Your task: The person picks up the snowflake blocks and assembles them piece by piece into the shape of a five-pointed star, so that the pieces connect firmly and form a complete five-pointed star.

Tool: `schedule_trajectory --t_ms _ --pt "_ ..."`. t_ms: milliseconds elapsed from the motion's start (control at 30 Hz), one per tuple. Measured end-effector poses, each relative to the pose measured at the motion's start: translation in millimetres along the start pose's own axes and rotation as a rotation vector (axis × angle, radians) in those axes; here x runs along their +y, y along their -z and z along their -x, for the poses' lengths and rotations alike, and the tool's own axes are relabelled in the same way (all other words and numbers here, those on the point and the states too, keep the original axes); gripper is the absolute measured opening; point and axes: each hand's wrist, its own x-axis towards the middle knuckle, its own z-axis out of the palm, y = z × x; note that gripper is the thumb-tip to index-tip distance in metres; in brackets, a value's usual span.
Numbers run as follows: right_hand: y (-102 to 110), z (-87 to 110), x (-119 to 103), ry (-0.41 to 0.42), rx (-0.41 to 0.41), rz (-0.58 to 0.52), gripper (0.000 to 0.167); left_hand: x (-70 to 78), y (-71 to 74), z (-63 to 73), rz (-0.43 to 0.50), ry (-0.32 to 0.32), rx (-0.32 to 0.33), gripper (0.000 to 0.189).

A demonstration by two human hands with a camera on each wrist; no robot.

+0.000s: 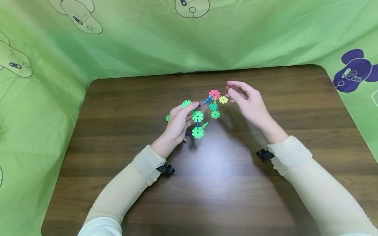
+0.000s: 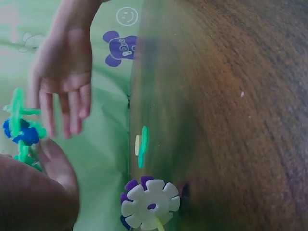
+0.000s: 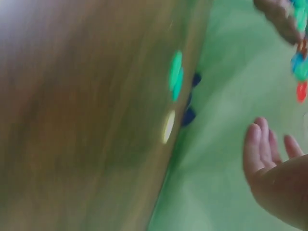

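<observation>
- Presently, the left hand (image 1: 177, 123) holds the disc assembly (image 1: 198, 116) raised above the bench (image 1: 236, 196); thumb and fingers are clamped on its middle.
- Purpose of grip, in my judgement: to support the joined discs and leave the end with the red disc (image 1: 217, 93) exposed.
- The right hand (image 1: 249, 104) is raised to the right of the assembly, apart from it, fingers slightly spread, nothing visible within them.
- Loose stock: a yellow disc (image 1: 223, 99), a teal disc (image 1: 213, 106) and a green disc (image 1: 215, 114) lie on the bench beneath the assembly's red end, apparently within easy reach.
- A white disc (image 2: 137, 207) shows close to the assembly's underside; whether it is joined cannot be determined.
- Obstruction: the left hand conceals part of the assembly.
- Surroundings: a printed green curtain (image 1: 141, 49) hangs beyond the assembly, along the bench's far edge.
</observation>
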Motion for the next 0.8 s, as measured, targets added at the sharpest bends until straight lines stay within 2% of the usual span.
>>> schedule_trajectory --t_ms 67,133,233,333,433,533,667,800 --pt "8 -10.3 6 -0.08 -0.056 0.197 0.045 0.5 0.8 -0.3 -0.026 0.004 0.011 0.012" --pt "14 -20.1 14 -0.118 -0.157 0.434 0.048 0.8 1.6 -0.2 -0.048 0.008 0.022 0.009" --pt "17 -33.3 24 -0.101 -0.302 0.709 0.051 1.0 2.4 0.4 -0.04 0.022 0.027 0.009" --pt "15 -42.3 32 -0.072 -0.363 0.872 0.053 1.4 2.7 1.0 -0.015 0.032 0.014 0.014" --pt "13 -47.7 35 -0.072 -0.364 0.932 0.05 2.0 2.9 1.4 0.005 0.036 -0.004 0.016" --pt "11 -51.1 38 -0.077 -0.358 0.929 0.044 2.8 3.5 1.6 0.016 0.036 -0.021 0.014" --pt "10 -55.0 41 -0.082 -0.361 0.856 0.037 3.5 4.3 0.9 0.022 0.036 -0.031 0.012" --pt "9 -56.8 43 -0.122 -0.342 0.73 0.032 3.0 5.0 -0.9 0.026 0.039 -0.028 0.011"
